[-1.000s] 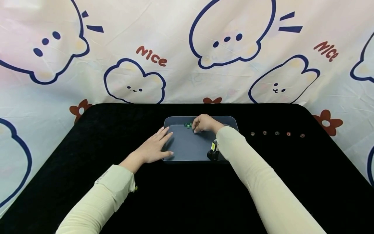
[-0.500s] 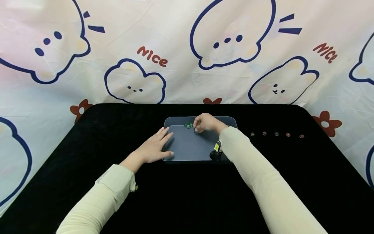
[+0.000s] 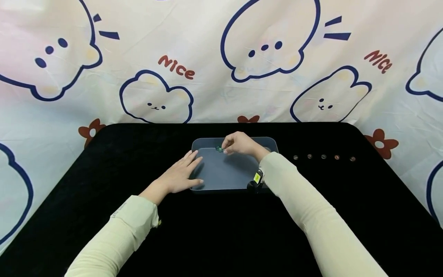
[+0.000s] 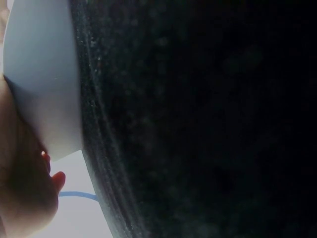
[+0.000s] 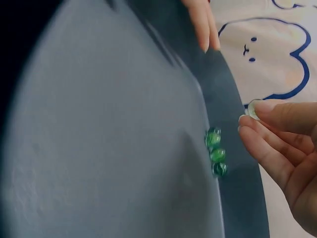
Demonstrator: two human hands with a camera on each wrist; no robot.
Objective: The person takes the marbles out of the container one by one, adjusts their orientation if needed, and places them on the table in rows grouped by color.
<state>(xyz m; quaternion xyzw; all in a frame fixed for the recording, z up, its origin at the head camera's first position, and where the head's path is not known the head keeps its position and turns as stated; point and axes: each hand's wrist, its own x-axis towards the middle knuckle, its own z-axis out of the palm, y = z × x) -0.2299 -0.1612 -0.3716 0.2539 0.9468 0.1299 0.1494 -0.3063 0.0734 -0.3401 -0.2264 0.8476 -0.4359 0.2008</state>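
A grey shallow tray point(image 3: 225, 175) lies on the black table. My left hand point(image 3: 178, 175) rests with fingers spread over its left rim; in the left wrist view this hand point(image 4: 25, 183) shows only partly beside the tray's pale outer wall. Above the back of the tray, my right hand point(image 3: 238, 143) pinches a small clear round glass piece point(image 5: 254, 109) between thumb and fingers. Several green glass beads point(image 5: 217, 155) sit in a short row along the tray's back wall, just below those fingertips. In the head view the hand partly covers these green beads point(image 3: 219, 149).
To the right of the tray, several small round pieces point(image 3: 323, 156) lie spaced in a row on the black tablecloth point(image 3: 221, 234). A cartoon-printed curtain point(image 3: 207, 92) hangs behind the table. A small black camera point(image 3: 255, 184) sits at the right wrist, over the tray's front rim.
My right hand has lifted slightly and shifted left toward the green beads, its fingers still pinched. The left hand stays on the rim. The head view has turned a little.
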